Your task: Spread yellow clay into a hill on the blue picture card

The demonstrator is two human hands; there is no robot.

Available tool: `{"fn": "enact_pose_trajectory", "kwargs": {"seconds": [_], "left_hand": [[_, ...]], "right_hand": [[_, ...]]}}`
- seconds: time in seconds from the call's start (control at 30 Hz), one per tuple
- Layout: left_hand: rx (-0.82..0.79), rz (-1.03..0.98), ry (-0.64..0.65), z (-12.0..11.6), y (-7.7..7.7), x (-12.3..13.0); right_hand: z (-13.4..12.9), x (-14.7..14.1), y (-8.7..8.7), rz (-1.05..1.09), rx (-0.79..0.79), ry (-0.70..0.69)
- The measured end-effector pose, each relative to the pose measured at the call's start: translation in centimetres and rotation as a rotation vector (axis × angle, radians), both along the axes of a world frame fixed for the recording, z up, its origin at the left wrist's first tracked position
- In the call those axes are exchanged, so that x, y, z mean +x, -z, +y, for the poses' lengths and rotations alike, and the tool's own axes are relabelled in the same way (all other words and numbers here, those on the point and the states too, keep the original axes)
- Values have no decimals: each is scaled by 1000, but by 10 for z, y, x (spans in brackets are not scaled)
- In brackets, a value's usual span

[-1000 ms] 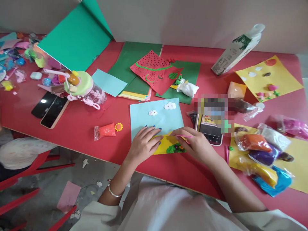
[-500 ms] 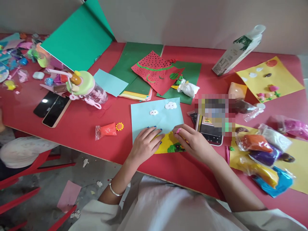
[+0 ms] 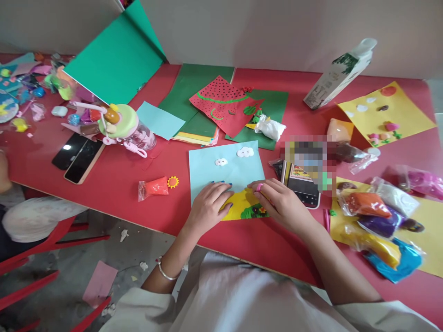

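Note:
On the red table lies a light blue sheet of paper (image 3: 204, 171) with two white clay clouds, one larger (image 3: 245, 151) and one smaller (image 3: 221, 162). Yellow clay (image 3: 238, 206) covers its lower part, with a green clay patch (image 3: 249, 212) bearing small flowers at the bottom right. My left hand (image 3: 209, 205) rests open on the sheet's lower left, fingers spread over the edge of the yellow. At the yellow's right side is my right hand (image 3: 280, 200), fingers stretched out and slightly bent, thumb apart. Something pink, like a ring, shows at its fingers; the fingertips are partly hidden.
A bag of red clay (image 3: 154, 188) and a clay sunflower (image 3: 173, 182) lie left. A phone (image 3: 304, 191) is right, near clay bags (image 3: 368, 204). Behind are a red watermelon picture (image 3: 221, 103) and a carton (image 3: 341, 76). A lidded cup (image 3: 121, 122) stands left.
My right hand has shifted slightly right and its fingers are straighter. My left hand stays almost in place. The view has moved a little.

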State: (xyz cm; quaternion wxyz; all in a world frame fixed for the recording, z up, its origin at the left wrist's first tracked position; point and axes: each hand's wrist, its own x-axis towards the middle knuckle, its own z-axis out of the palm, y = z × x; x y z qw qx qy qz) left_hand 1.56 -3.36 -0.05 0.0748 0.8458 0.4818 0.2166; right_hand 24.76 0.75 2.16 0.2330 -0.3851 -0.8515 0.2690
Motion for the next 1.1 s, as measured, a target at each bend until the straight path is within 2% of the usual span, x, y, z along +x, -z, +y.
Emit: {"fn": "enact_pose_trajectory", "kwargs": {"seconds": [0.2, 0.27, 0.47, 0.7, 0.87, 1.0, 1.1], "left_hand": [[-1, 103, 26, -2, 3, 0], [8, 132, 34, -2, 2, 0], [60, 181, 49, -3, 1, 0], [2, 196, 53, -2, -3, 2], [-68, 143, 14, -2, -12, 2], [-86, 65, 0, 0, -10, 5], [-92, 56, 28, 2, -3, 10]], "right_hand": [[-1, 14, -4, -83, 154, 264], [-2, 18, -5, -115, 222, 299], [-6, 17, -3, -180, 259, 215], [-6, 16, 0, -243, 274, 177], [-1, 20, -9, -54, 164, 280], [4, 12, -13, 69, -50, 163], [10, 2, -9, 45, -109, 64]]}}
